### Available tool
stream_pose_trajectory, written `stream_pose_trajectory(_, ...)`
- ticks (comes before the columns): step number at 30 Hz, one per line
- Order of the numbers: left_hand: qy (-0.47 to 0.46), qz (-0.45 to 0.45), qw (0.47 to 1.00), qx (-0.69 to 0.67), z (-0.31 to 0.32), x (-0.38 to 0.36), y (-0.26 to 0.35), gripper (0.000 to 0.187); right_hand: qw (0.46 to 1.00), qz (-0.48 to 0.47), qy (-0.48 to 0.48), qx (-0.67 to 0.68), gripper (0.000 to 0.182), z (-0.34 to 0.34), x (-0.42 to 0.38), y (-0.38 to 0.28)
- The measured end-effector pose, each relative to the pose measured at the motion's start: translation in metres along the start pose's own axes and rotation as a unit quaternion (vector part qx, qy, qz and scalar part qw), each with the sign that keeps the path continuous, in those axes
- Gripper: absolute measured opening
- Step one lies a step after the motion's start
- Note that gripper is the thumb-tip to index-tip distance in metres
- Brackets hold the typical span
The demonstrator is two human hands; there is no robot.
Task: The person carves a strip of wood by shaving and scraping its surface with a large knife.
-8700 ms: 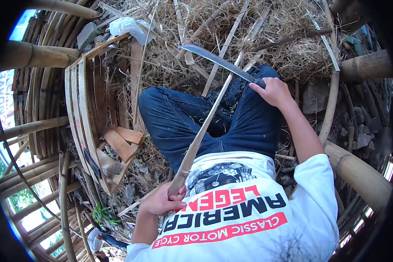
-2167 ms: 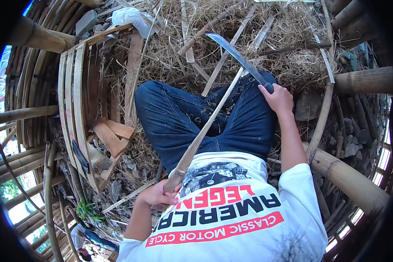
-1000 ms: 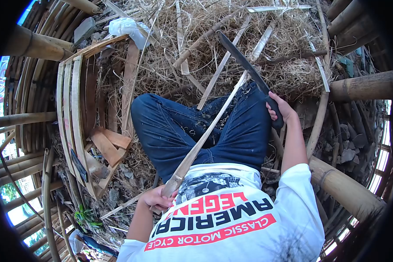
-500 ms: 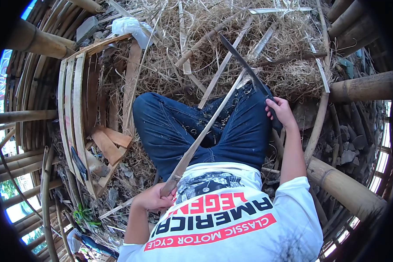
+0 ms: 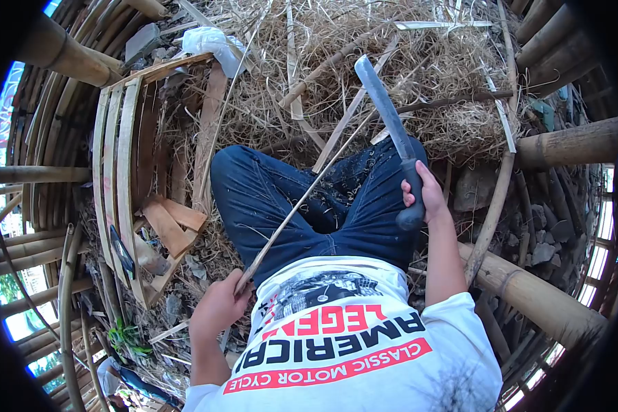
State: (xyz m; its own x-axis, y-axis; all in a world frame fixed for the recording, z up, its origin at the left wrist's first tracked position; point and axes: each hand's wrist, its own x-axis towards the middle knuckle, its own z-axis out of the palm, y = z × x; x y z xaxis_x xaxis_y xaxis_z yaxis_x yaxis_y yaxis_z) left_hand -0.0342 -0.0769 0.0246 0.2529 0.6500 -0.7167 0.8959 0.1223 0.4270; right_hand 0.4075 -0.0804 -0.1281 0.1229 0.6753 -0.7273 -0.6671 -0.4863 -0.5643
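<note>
My right hand is closed round the black handle of a machete, whose broad blade points up and away over my right knee. In my left hand, by my waist, is the near end of a long bamboo strip. The strip runs up across my lap between my legs, its narrow edge turned towards me. Its far end reaches the heap of shavings, passing close beside the blade. Small curled shavings lie on my dark jeans.
A heap of bamboo shavings with loose strips spreads in front of me. To the left stands a slatted wooden crate, with a white plastic bag beyond it. Thick bamboo poles and stones lie at the right.
My right hand has turned the machete so its blade's flat shows, and moved slightly down. My left hand has shifted left and rolled the bamboo strip from its wide face onto its edge.
</note>
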Motion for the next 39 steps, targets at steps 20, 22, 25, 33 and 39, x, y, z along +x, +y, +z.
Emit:
stream_pose_trajectory(20,0.08,-0.006,0.994,0.073,-0.016,0.014,0.007,0.018,0.998,0.029,-0.056,-0.028,0.029,0.006,-0.007,0.021)
stream_pose_trajectory(22,0.086,0.008,0.993,0.075,-0.013,0.018,0.009,0.018,0.997,0.032,-0.051,0.046,0.029,0.007,0.003,0.029)
stream_pose_trajectory(25,0.101,0.041,0.991,0.081,-0.014,0.022,0.005,0.019,0.996,0.058,-0.068,0.02,0.029,0.017,-0.006,0.029)
stream_pose_trajectory(33,0.112,0.043,0.987,0.107,-0.018,0.03,0.015,0.017,0.998,0.016,-0.062,-0.001,0.031,0.018,0.003,0.031)
stream_pose_trajectory(39,0.115,0.02,0.985,0.126,-0.021,0.031,0.017,0.018,0.999,0.002,-0.053,-0.01,0.029,0.012,0.004,0.024)
